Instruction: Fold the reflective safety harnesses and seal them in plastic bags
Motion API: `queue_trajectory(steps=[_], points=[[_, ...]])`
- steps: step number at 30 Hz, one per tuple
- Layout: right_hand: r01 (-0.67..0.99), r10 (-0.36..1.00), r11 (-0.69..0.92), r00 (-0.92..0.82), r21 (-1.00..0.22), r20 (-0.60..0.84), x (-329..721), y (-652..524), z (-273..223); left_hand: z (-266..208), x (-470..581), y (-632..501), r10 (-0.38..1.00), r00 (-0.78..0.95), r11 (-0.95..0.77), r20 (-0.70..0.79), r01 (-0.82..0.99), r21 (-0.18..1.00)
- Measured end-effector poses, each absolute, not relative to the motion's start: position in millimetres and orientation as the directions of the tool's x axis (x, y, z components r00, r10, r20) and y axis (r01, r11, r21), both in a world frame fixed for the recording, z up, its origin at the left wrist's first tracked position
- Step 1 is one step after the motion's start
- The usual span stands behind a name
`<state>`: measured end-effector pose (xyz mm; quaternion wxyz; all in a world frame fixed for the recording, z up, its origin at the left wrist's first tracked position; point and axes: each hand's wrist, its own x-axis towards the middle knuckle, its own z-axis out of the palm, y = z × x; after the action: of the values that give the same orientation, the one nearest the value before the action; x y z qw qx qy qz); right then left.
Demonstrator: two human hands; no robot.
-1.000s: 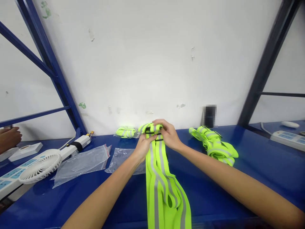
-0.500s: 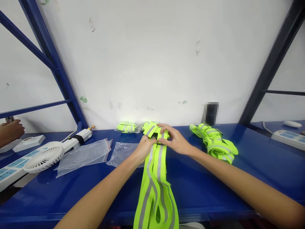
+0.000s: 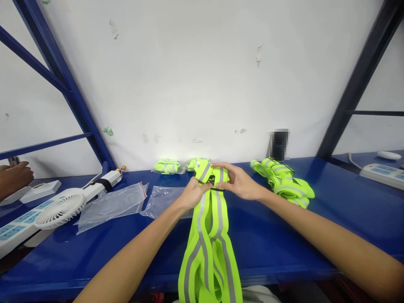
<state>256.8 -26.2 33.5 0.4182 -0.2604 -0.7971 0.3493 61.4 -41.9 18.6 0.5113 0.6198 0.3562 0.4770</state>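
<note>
A neon yellow reflective strap harness [image 3: 202, 235] with grey stripes is held above the blue table, its long loops hanging over the front edge. My left hand [image 3: 196, 192] pinches it from the left near a dark buckle, which the fingers partly hide. From the right, my right hand [image 3: 236, 182] grips the upper straps between thumb and fingers. Behind lies a folded neon bundle [image 3: 167, 166] in clear plastic; another wrapped bundle is partly hidden behind the held straps. On the right rests a loose, rolled strap bundle [image 3: 288, 185].
Clear zip bags [image 3: 112, 206] lie left on the blue table [image 3: 268, 248]. Beyond them are a white fan [image 3: 59, 210] and a power strip [image 3: 23, 225]. Another person's hand [image 3: 15, 179] shows at far left. A dark pixelated object [image 3: 279, 145] stands against the wall.
The held straps and both hands have shifted slightly right, and the hanging loops have spread a little. Both hands keep their hold. The view has tilted slightly.
</note>
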Motion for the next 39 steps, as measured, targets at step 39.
queue_trajectory(steps=[39], points=[[0.199,0.557,0.815,-0.008,-0.545,0.830,221,-59,19,16,97,-68,0.955,0.296,0.147,-0.018,-0.417,0.897]])
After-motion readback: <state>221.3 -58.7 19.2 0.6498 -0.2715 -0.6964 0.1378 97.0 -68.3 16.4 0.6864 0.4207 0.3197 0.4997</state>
